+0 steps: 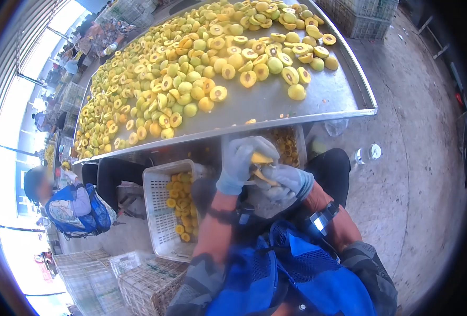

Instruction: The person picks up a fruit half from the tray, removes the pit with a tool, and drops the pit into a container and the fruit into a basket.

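Note:
Both my hands wear pale gloves and meet in front of me, just below the table's near edge. My left hand is closed around a yellow peach half. Close against it, my right hand is closed, its fingers curled near the fruit. A narrow yellowish-tan piece shows between the hands; I cannot tell whether it is fruit or a tool. Above them, many halved peaches, some showing brown centres, lie on the metal table.
A white crate with peach halves stands left of my legs. Another container with fruit pieces sits under the table edge. A seated person works at left. Stacked crates stand lower left; a clear jar is on the right floor.

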Action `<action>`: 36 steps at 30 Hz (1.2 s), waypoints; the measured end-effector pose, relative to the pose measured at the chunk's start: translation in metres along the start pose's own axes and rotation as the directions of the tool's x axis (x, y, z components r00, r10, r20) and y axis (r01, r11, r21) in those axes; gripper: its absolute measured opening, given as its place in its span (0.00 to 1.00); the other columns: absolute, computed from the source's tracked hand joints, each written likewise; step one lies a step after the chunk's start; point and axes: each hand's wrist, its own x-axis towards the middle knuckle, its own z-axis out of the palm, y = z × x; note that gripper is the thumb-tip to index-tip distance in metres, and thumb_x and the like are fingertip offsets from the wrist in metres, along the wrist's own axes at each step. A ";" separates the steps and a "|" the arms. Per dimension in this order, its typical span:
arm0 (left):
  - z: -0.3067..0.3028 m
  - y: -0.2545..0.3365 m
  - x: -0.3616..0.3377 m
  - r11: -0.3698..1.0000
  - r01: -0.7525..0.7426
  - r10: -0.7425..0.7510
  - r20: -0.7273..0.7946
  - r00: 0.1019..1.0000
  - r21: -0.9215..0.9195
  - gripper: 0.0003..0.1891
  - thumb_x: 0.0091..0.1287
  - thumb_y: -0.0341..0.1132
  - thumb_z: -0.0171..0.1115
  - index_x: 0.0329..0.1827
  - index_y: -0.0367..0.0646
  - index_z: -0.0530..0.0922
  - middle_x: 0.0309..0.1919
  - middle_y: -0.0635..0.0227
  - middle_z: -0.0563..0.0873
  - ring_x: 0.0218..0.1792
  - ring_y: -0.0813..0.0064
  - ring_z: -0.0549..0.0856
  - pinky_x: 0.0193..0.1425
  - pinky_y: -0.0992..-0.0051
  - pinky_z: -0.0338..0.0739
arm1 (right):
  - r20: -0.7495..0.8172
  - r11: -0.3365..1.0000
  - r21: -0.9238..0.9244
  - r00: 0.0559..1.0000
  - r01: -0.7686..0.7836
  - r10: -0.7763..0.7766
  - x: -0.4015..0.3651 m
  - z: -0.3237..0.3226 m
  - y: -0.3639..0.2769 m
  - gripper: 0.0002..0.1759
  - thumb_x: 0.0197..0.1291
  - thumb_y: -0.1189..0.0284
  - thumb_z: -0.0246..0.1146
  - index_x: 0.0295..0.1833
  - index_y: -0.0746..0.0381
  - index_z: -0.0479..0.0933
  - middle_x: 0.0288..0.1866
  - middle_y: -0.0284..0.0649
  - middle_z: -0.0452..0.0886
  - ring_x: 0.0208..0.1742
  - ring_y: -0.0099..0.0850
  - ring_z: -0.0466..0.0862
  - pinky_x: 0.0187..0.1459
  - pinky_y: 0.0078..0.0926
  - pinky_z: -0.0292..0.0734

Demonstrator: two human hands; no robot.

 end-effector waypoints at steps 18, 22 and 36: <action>0.001 -0.051 -0.017 0.903 0.382 -0.193 -0.612 0.767 0.194 0.25 0.82 0.45 0.48 0.41 0.31 0.85 0.34 0.58 0.89 0.31 0.69 0.88 0.38 0.73 0.87 | -0.351 0.576 -0.816 0.749 0.050 -0.562 0.022 -0.012 0.014 0.24 0.76 0.54 0.57 0.48 0.67 0.81 0.32 0.46 0.87 0.36 0.36 0.87 0.43 0.38 0.79; 0.009 -0.046 -0.012 0.778 0.451 -0.083 -0.639 0.765 0.438 0.24 0.82 0.43 0.49 0.39 0.31 0.86 0.32 0.58 0.89 0.29 0.68 0.88 0.37 0.73 0.87 | -0.367 0.337 -0.925 0.654 -0.179 -0.661 0.034 -0.021 0.029 0.19 0.74 0.58 0.57 0.48 0.64 0.80 0.37 0.59 0.86 0.40 0.55 0.86 0.45 0.51 0.79; -0.069 0.002 -0.064 0.654 0.355 0.083 -0.530 0.844 0.668 0.20 0.59 0.23 0.76 0.53 0.32 0.79 0.44 0.58 0.91 0.47 0.67 0.91 0.55 0.69 0.87 | -0.463 0.493 -0.865 0.532 -0.095 -0.709 0.031 -0.052 0.030 0.26 0.78 0.51 0.53 0.66 0.60 0.74 0.32 0.49 0.83 0.31 0.45 0.84 0.37 0.41 0.78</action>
